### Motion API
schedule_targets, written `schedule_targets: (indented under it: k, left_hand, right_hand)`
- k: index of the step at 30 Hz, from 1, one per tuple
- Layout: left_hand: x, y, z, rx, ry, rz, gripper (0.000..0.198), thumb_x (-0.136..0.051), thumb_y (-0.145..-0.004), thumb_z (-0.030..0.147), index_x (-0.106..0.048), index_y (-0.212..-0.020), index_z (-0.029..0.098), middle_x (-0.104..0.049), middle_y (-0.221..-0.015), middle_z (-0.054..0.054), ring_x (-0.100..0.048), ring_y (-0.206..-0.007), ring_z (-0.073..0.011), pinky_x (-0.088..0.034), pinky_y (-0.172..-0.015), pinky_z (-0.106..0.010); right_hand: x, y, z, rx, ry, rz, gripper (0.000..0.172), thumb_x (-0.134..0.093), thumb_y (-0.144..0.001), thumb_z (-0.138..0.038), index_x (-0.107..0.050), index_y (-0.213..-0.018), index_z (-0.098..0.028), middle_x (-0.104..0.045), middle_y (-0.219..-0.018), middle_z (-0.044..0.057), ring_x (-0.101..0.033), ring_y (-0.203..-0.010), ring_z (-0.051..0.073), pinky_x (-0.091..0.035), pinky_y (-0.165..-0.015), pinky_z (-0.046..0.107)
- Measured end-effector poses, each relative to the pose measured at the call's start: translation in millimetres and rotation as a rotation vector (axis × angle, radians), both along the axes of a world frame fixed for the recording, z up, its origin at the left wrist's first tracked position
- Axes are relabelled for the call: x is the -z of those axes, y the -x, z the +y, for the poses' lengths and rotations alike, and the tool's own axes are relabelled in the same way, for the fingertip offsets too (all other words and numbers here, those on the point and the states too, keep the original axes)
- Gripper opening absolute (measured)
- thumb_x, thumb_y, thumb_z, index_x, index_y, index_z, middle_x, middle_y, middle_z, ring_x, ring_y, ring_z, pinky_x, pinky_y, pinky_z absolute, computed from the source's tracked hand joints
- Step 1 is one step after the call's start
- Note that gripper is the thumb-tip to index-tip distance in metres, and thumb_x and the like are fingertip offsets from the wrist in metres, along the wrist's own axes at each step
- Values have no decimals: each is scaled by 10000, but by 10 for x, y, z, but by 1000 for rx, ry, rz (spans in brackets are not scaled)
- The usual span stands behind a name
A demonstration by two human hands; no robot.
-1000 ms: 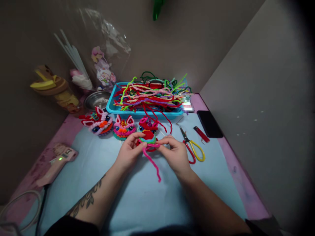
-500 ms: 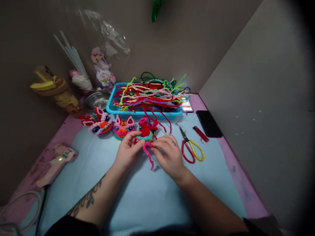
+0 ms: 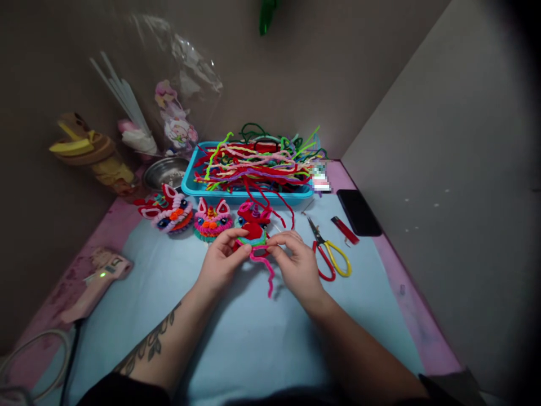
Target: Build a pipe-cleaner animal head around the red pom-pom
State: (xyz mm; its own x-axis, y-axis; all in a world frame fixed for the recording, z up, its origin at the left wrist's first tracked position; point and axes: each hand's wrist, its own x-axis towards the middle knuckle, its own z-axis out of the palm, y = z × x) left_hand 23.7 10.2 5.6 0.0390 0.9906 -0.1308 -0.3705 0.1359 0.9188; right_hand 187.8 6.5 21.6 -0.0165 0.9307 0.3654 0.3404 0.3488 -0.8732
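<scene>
My left hand (image 3: 224,256) pinches the left side of a small fuzzy piece (image 3: 254,232) with a red middle and blue, green and pink bands. My right hand (image 3: 296,265) is closed at its right edge, thumb and forefinger on the pink pipe cleaner (image 3: 262,260), whose loose end hangs below. Just behind the piece stands a red and pink lion-head figure (image 3: 253,212), partly hidden by it. Two more lion heads sit to the left, one pink and red (image 3: 213,219), the other red and white (image 3: 167,211).
A blue tray (image 3: 249,197) heaped with coloured pipe cleaners stands at the back. Right of my hands lie red-and-yellow scissors (image 3: 325,248), a red strip-shaped tool (image 3: 345,230) and a black phone (image 3: 359,212). A metal bowl (image 3: 164,173) and a pink corded device (image 3: 97,287) are at left.
The pink pipe cleaner's loose end has swung to the right. The piece has tipped so its red middle and bands show more, and my right fingers have shifted along its edge.
</scene>
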Motion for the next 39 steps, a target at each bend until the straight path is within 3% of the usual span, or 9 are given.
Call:
schedule_targets:
  k: [7, 13, 18, 31, 39]
  left_hand:
    - [-27, -11, 2, -2, 20, 22, 331, -799, -666, 277, -658, -951, 187, -669, -747, 2, -610, -647, -116, -467, -632, -227]
    - [6, 3, 19, -68, 2, 70, 341, -805, -653, 263, -655, -950, 185, -672, -820, -13, -612, -690, -118, -476, -660, -235]
    - [25, 18, 21, -71, -15, 78, 322, -799, -666, 253, -656, -949, 193, -654, -778, 4, -582, -653, -100, -453, -618, -212]
    - [9, 15, 2, -37, -58, 154, 300, -797, -663, 285, -666, -918, 196, -670, -804, -10, -608, -686, -122, -466, -638, -223]
    - [-12, 7, -7, -46, -31, 161, 309, -809, -646, 292, -666, -907, 209, -671, -749, -8, -616, -669, -136, -478, -619, -240]
  right_hand:
    - [11, -27, -2, -18, 150, 79, 103, -615, -824, -266, -684, -768, -214, -647, -775, 24, -615, -767, 174, -493, -738, 309]
    - [-13, -13, 14, 5, 14, 7, 34, -665, -793, -219, -687, -768, -230, -673, -851, 42, -602, -885, 203, -471, -825, 363]
    - [-29, -4, -2, 0, -85, -62, 91, -607, -834, -169, -656, -794, -233, -667, -797, 23, -574, -838, 192, -452, -789, 351]
    - [39, -47, 21, 30, -47, -80, 137, -581, -790, -135, -675, -803, -234, -635, -858, 41, -575, -870, 205, -477, -806, 361]
    - [26, -23, -20, 39, -79, -205, 201, -561, -771, -99, -688, -847, -234, -616, -878, 49, -552, -897, 222, -483, -812, 386]
